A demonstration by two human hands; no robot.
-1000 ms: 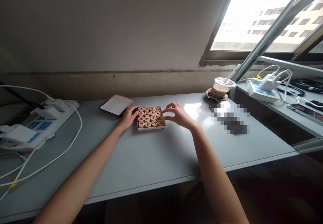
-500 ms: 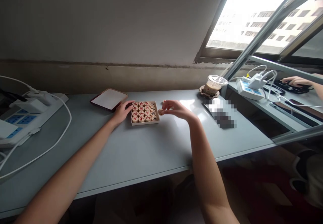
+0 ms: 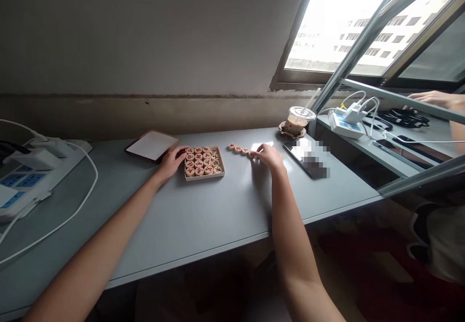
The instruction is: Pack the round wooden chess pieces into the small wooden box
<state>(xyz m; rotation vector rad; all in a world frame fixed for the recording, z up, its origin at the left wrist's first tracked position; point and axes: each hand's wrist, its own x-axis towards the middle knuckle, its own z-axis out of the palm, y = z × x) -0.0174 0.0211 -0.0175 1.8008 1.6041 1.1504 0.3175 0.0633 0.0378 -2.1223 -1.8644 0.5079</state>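
A shallow white box (image 3: 205, 177) holds several round Chinese chess pieces (image 3: 198, 163), most with red characters and a column at the right with black ones. My left hand (image 3: 170, 163) grips the box at its left side, fingers near the upper left corner. To the right of the box, a slanting row of red-marked pieces (image 3: 238, 149) lies on the table. At the near right end of that row, my right hand (image 3: 268, 156) pinches a Chinese chess piece (image 3: 250, 154) against the tabletop; the fingers partly cover it.
The box lid (image 3: 152, 145) lies behind my left hand. A lidded drink cup (image 3: 296, 121) on a cardboard holder and a phone (image 3: 300, 160) stand at the right. Power strips (image 3: 27, 179) with cables lie at far left. Another person's hand (image 3: 432, 98) shows beyond the metal frame.
My right hand has moved right from beside the box, carrying a piece to the end of the row. The row shows more fully now. My left hand stays at the box.
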